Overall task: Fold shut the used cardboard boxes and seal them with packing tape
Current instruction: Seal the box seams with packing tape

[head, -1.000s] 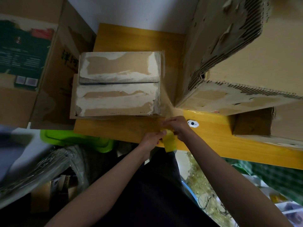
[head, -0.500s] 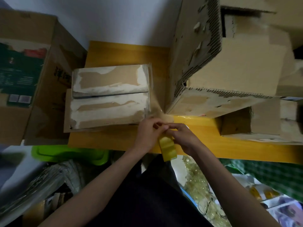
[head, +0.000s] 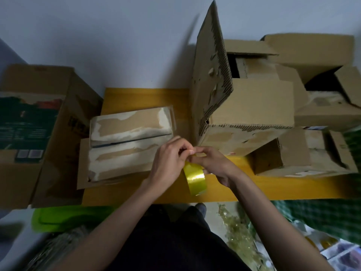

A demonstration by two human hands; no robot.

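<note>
So progress-wise it's early days. The big pile of cardboard boxes (head: 263,106) on the right of the yellow tabletop (head: 273,189) is nowhere near done: flaps stand up or hang open, one tall flap points straight up, no fresh tape visible on any of them. The tall printed box (head: 35,122) at far left sits off the tabletop edge, and whether its top is sealed can't be told from here. The flat box (head: 130,145) in the middle has its two top flaps folded down and meeting at a seam, with only torn old tape residue on it, so it looks folded but not sealed yet.

The roll of packing tape (head: 194,178) hangs just right of that box, near the front edge. The left hand (head: 170,161) and right hand (head: 213,163) both pinch at it, apparently picking at the tape end.

Compared with half a second back, the camera has tilted up, showing more wall and the open boxes, and the hands have barely shifted.
</note>
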